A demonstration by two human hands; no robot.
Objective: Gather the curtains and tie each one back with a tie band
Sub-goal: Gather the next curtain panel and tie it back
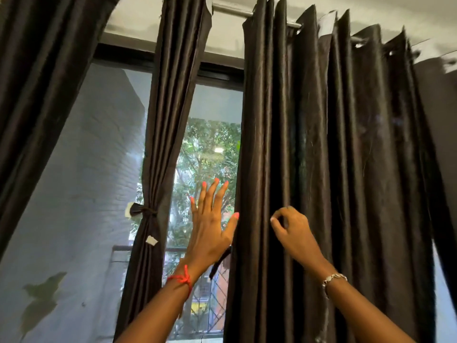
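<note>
head view: the left hand is spread flat with fingers apart, holding nothing, its thumb at the inner edge of the loose dark curtain that hangs from the rod. the right hand is curled against that curtain's folds, seemingly pinching one, though blur hides the grip. further left, a gathered curtain is already cinched by a tie band.
</note>
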